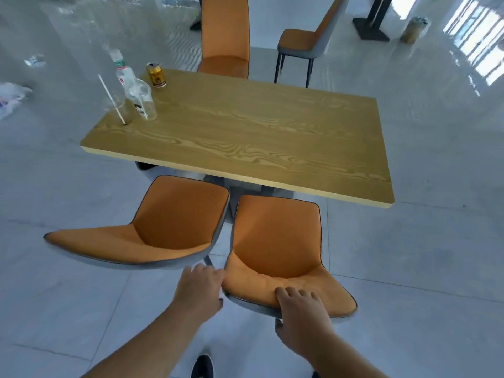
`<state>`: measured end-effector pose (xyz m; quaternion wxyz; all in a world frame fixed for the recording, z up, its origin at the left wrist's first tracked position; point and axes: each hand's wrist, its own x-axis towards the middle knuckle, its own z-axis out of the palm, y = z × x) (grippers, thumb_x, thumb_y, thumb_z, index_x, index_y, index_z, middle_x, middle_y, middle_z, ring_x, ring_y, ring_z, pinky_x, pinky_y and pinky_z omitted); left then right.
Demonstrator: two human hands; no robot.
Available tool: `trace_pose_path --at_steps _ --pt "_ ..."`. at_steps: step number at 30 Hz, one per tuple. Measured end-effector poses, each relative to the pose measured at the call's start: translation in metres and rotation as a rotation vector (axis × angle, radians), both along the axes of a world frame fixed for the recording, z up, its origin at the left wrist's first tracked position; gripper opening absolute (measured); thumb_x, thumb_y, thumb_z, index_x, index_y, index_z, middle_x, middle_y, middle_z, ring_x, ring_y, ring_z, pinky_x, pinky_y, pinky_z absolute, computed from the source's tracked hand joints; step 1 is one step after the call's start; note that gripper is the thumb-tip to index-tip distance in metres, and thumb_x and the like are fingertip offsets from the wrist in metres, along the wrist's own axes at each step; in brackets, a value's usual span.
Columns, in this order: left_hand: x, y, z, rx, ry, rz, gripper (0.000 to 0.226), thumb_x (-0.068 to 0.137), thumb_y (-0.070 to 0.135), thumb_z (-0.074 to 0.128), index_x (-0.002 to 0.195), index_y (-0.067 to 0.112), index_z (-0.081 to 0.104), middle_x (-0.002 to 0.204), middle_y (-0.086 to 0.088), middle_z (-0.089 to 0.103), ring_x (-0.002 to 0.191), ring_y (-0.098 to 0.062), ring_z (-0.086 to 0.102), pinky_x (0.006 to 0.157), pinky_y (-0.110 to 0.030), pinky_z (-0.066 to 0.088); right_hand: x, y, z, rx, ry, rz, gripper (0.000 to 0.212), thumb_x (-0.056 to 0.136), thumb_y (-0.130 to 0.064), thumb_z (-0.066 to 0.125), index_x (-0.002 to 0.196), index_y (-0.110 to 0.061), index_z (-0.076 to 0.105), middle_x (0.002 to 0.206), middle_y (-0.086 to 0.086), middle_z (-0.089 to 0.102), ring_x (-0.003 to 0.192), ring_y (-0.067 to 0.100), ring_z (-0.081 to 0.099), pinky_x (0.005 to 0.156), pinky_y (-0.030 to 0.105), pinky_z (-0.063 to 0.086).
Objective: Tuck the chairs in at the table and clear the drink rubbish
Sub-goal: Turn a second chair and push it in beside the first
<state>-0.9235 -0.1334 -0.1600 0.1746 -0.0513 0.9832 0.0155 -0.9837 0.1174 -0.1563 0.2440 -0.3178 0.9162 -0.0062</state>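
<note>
Two orange chairs stand at the near side of the wooden table (245, 132). On the top of the right chair's (278, 241) backrest, my right hand (300, 317) grips the upper edge and my left hand (201, 285) holds its left corner. The left chair (163, 222) stands angled beside it, untouched. At the table's far left corner stand a clear plastic bottle (122, 72), a gold can (156, 75) and two clear plastic cups (120, 110) (144, 102) with straws.
A third orange chair (225, 36) sits pushed in at the far side; a fourth chair (308, 39) stands away from the table at the back right. A cup (414, 30) stands on the floor by a black post base (371, 28). A plastic bag (11, 99) lies far left.
</note>
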Motion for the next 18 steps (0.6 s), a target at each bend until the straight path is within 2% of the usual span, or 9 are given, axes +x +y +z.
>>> trace_pose_path --at_steps 2,5,6,8,11,14,18 --pt "0.019 -0.066 0.003 -0.054 0.012 0.061 0.055 0.08 0.049 0.071 0.129 0.028 0.057 0.12 0.003 0.062 0.113 -0.025 0.055 0.095 -0.044 0.041 0.011 -0.043 -0.001 -0.004 0.003 -0.048 0.038 0.094 -0.037 0.055 0.13 -0.027 0.047 0.119 0.0 0.061 0.107 0.028 0.056 0.098 0.046 0.044" --pt "0.041 -0.161 0.01 -0.093 0.1 0.149 0.061 0.052 0.025 0.095 0.108 0.014 0.072 0.092 -0.009 0.07 0.085 -0.037 0.064 0.075 -0.051 0.051 0.011 -0.088 0.0 0.059 -0.017 -0.081 0.031 0.096 -0.028 0.055 0.126 -0.026 0.051 0.118 0.003 0.063 0.106 0.028 0.058 0.091 0.043 0.046" --pt "0.045 -0.186 0.01 -0.083 0.12 0.156 0.06 0.047 0.017 0.097 0.102 0.011 0.074 0.087 -0.011 0.071 0.079 -0.039 0.065 0.069 -0.053 0.053 0.009 -0.096 -0.001 0.08 -0.015 -0.094 0.029 0.095 -0.027 0.054 0.125 -0.026 0.052 0.116 0.002 0.064 0.104 0.028 0.059 0.086 0.043 0.046" --pt "0.046 -0.215 0.009 -0.029 0.096 0.125 0.057 0.049 0.016 0.098 0.102 0.012 0.078 0.088 -0.008 0.074 0.077 -0.037 0.068 0.066 -0.051 0.056 0.009 -0.104 -0.003 0.098 -0.016 -0.111 0.028 0.095 -0.028 0.052 0.122 -0.028 0.054 0.11 0.0 0.065 0.099 0.026 0.06 0.077 0.04 0.043" --pt "0.039 -0.223 0.006 0.066 0.145 0.02 0.053 0.049 0.018 0.099 0.099 0.018 0.08 0.085 -0.002 0.076 0.071 -0.03 0.071 0.062 -0.043 0.058 0.011 -0.102 -0.006 0.099 -0.027 -0.101 0.025 0.095 -0.028 0.05 0.119 -0.031 0.054 0.104 -0.003 0.064 0.093 0.025 0.06 0.07 0.037 0.041" --pt "0.038 -0.22 0.004 0.125 0.237 -0.089 0.046 0.044 0.009 0.098 0.084 0.017 0.078 0.07 0.0 0.071 0.056 -0.024 0.065 0.051 -0.035 0.055 0.008 -0.104 -0.006 0.088 -0.04 -0.049 0.024 0.095 -0.021 0.048 0.115 -0.028 0.059 0.102 -0.002 0.065 0.091 0.025 0.061 0.07 0.037 0.047" --pt "0.038 -0.198 -0.005 0.177 0.258 -0.225 0.033 0.052 0.011 0.095 0.074 0.021 0.072 0.061 0.004 0.064 0.05 -0.015 0.058 0.045 -0.027 0.051 0.011 -0.126 -0.002 0.062 -0.103 0.079 0.019 0.097 -0.021 0.051 0.114 -0.022 0.06 0.1 0.002 0.066 0.086 0.028 0.062 0.066 0.036 0.044"
